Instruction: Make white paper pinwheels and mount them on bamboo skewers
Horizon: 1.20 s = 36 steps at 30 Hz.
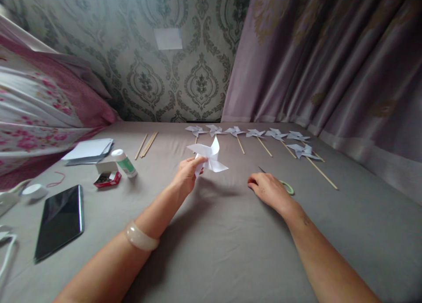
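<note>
- Your left hand (187,171) has its fingers pinched shut near the middle of the white paper pinwheel (218,163), which sits raised above the worktop (231,250); no stick shows on it.
- That small pinch seems to be all that holds the folds in. Should the thumb slacken, the vanes could spring outward; squeezed too hard, the paper could crease.
- Your right hand (270,191) rests low with its fingers curled. You can't be sure from this view whether they grip anything, since their undersides are hidden.
- The scissors (287,187) lie partly hidden by that hand, the dark point showing just beyond the fingers and the green handle to their right. Closing your fingers without looking could bring skin against a blade.
- A wide rightward sweep could knock the stick of the nearest finished pinwheel (302,151), beyond and right of your right fingers.
- Left of your left fingers, the open red box (107,180) of small dark pieces stands just beside the bottle (124,163). A careless reach for the loose sticks (150,145) could catch the bottle, and its fall might spill the box.
</note>
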Motion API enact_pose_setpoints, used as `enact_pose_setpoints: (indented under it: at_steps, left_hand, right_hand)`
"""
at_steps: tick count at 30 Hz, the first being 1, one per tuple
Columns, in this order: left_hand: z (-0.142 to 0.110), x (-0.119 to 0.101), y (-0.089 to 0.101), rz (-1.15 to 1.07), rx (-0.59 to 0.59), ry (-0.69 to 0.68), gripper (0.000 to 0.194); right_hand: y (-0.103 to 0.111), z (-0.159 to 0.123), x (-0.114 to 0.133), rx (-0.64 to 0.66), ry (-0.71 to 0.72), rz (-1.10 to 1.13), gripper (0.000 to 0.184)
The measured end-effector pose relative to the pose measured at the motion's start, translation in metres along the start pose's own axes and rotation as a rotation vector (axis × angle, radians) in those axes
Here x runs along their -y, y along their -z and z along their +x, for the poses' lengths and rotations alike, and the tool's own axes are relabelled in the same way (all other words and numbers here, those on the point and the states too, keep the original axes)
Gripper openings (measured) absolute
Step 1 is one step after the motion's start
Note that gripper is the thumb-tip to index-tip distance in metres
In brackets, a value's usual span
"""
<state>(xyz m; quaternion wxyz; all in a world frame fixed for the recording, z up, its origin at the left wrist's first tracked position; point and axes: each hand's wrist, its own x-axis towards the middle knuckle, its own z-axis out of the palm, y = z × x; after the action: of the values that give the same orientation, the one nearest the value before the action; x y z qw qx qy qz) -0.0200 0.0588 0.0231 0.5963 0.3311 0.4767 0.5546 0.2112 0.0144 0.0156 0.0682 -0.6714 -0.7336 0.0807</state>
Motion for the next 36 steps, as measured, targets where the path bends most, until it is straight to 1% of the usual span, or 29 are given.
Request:
enact_pose_setpoints:
  at_steps: [2, 4, 7, 9, 10, 12, 14, 16, 18, 20, 24, 32, 36]
  left_hand:
    - [-0.004, -0.001, -0.002, 0.016, 0.033, -0.02, 0.021]
    - [-0.009, -0.002, -0.005, 0.044, 0.056, -0.041, 0.022]
    - [-0.018, -0.003, -0.011, 0.106, 0.087, -0.066, 0.022]
    - [-0.026, -0.004, -0.016, 0.162, 0.112, -0.08, 0.021]
    - [-0.03, -0.004, -0.018, 0.19, 0.129, -0.089, 0.02]
    - [-0.038, -0.003, -0.023, 0.238, 0.163, -0.102, 0.019]
    - [-0.044, -0.003, -0.026, 0.262, 0.196, -0.101, 0.018]
    - [-0.05, -0.004, -0.029, 0.269, 0.225, -0.09, 0.018]
    - [-0.054, -0.005, -0.031, 0.272, 0.249, -0.08, 0.018]
    - [-0.058, -0.006, -0.032, 0.275, 0.265, -0.073, 0.018]
    - [-0.061, -0.007, -0.034, 0.297, 0.282, -0.062, 0.018]
    - [-0.063, -0.007, -0.033, 0.29, 0.349, -0.08, 0.019]
    - [-0.065, -0.01, -0.035, 0.276, 0.358, -0.08, 0.018]
  right_hand:
    - [0.003, 0.0, 0.002, -0.037, 0.028, 0.123, 0.017]
    - [0.006, -0.003, 0.007, -0.097, 0.064, 0.356, 0.017]
    - [0.015, -0.013, 0.021, -0.158, 0.138, 0.725, 0.023]
    - [0.022, -0.023, 0.033, -0.189, 0.2, 0.845, 0.022]
    - [0.025, -0.028, 0.038, -0.213, 0.237, 0.855, 0.02]
    - [0.031, -0.035, 0.046, -0.319, 0.346, 0.788, 0.013]
    - [0.034, -0.038, 0.05, -0.462, 0.428, 0.659, 0.009]
    - [0.034, -0.038, 0.05, -0.588, 0.44, 0.523, 0.008]
    - [0.033, -0.037, 0.048, -0.664, 0.416, 0.418, 0.006]
    - [0.031, -0.037, 0.047, -0.692, 0.403, 0.353, 0.006]
    - [0.03, -0.037, 0.046, -0.696, 0.407, 0.3, 0.007]
    - [0.031, -0.038, 0.046, -0.699, 0.416, 0.301, 0.009]
    - [0.031, -0.038, 0.045, -0.701, 0.416, 0.32, 0.008]
